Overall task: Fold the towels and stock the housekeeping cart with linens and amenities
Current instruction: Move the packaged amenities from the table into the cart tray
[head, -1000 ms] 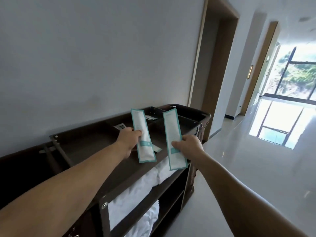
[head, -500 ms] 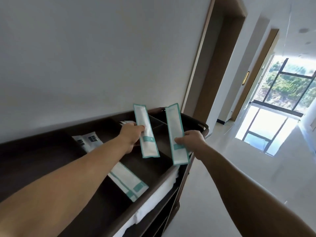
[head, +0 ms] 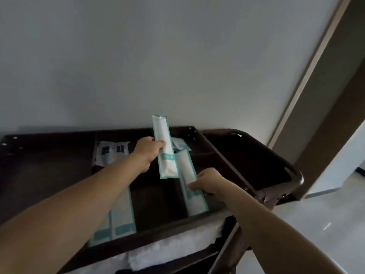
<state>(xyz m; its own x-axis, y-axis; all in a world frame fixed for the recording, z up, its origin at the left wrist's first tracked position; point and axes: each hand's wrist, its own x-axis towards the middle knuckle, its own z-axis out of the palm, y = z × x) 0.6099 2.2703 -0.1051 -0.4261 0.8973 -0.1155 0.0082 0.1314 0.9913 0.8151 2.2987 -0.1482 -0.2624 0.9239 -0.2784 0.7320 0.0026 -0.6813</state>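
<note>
— While your left hand [head: 147, 153] pinched one packet [head: 164, 149] upright above the cart [head: 246, 155], what could slip?
— Your right hand [head: 207, 181] gripped the second packet [head: 190, 182], tilted over the divider; it risked straddling compartments.

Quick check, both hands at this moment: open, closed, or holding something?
Left hand: closed on a teal-edged packet, held up above the cart tray.
Right hand: closed on a second teal-edged packet, low in the tray.

I see my left hand [head: 147, 153] gripping one teal-edged packet [head: 164, 147] above the cart [head: 256, 161]; my right hand [head: 207, 181] presses a second packet [head: 190, 184] into a tray compartment.
</note>
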